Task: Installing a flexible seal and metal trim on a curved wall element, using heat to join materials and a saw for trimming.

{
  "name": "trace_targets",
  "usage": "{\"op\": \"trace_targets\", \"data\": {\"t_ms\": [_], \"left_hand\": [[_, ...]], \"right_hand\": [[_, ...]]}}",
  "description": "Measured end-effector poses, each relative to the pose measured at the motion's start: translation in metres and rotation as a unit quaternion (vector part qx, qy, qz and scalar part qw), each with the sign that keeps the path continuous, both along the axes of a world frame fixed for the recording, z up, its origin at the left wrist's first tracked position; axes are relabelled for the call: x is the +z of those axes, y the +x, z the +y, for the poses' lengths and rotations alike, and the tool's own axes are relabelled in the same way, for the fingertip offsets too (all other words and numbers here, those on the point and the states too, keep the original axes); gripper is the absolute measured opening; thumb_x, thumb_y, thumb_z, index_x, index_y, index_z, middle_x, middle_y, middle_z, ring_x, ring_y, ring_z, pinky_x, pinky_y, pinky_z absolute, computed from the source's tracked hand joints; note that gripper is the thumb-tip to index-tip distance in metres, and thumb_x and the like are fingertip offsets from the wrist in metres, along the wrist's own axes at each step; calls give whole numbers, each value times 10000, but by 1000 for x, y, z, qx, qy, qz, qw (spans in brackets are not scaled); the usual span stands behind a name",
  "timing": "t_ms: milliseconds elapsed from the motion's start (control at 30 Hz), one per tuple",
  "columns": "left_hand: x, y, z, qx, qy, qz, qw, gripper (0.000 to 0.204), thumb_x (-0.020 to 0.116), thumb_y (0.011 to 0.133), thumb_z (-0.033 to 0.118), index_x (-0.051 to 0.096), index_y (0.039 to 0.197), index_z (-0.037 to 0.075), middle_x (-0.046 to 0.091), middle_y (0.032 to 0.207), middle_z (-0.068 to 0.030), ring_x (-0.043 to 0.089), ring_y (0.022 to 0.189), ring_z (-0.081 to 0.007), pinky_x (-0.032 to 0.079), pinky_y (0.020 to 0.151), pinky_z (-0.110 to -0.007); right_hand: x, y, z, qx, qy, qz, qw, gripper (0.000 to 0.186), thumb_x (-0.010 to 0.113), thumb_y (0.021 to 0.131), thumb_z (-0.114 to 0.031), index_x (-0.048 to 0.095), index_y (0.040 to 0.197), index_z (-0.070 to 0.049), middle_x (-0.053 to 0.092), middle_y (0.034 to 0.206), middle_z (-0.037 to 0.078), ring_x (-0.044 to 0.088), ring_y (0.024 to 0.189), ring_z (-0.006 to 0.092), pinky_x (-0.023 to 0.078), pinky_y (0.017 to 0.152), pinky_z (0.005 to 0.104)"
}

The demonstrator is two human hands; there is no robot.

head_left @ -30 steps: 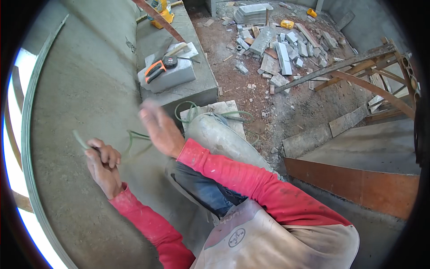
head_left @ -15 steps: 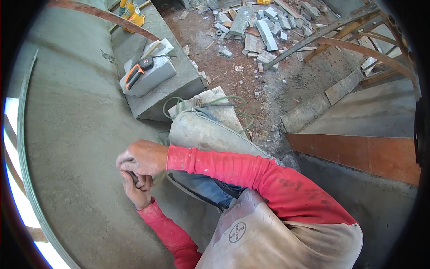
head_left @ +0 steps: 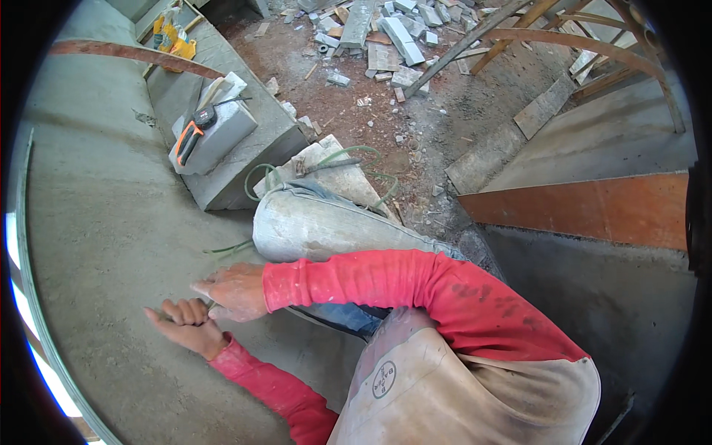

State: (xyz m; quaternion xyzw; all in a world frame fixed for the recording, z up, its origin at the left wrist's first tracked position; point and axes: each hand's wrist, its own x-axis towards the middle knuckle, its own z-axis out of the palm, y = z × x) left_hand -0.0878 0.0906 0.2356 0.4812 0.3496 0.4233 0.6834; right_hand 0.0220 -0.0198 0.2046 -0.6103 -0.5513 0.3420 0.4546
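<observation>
Over the grey concrete surface (head_left: 111, 282) at lower left, my left hand (head_left: 185, 326) has its fingers curled round something thin, mostly hidden. My right hand (head_left: 230, 289) is closed beside it, at the same small piece, which I cannot make out. A length of green hose (head_left: 231, 248) shows just above my hands, by my bent knee (head_left: 289, 222). More hose loops (head_left: 378, 178) lie round a pale slab (head_left: 326, 148) with a dark long tool (head_left: 330, 165) on it.
On a concrete ledge (head_left: 252, 126) at upper left, a block (head_left: 226, 130) bears a tape measure (head_left: 205, 119) and an orange-black handled tool (head_left: 190, 141); yellow objects (head_left: 174, 44) sit farther back. Rubble (head_left: 400, 41) lies beyond, with timbers (head_left: 564, 41) upper right and an orange-brown board (head_left: 571, 208) at right.
My right hand came left and down to meet the left hand, and now both are a little lower, with the left shifted outward again. The hose end seen earlier in my left hand is hidden.
</observation>
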Motion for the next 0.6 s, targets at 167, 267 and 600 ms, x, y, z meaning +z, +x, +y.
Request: {"op": "trace_targets", "data": {"t_ms": [167,267,600], "left_hand": [[18,-13,12,32,2,-20,999,522,410,1011,477,236,605,199,171,472,67,90,411,-64,113,410,-271],[17,-21,24,2,54,15,998,513,427,995,462,227,606,194,174,476,64,97,413,-66,111,414,-270],[13,-56,31,5,86,89,992,495,423,996,434,220,614,192,176,477,62,90,421,-68,104,409,-271]], "right_hand": [[33,19,-64,4,14,34,999,383,552,963,-279,563,1226,-1,695,957,201,674,867,371,515,790,465],[37,27,-113,-44,65,124,989,311,554,969,-277,609,1160,-38,713,928,162,686,794,332,526,751,433],[42,53,-166,-34,-42,9,998,363,534,987,-347,601,1144,-28,675,984,188,642,899,374,491,793,448]]}}
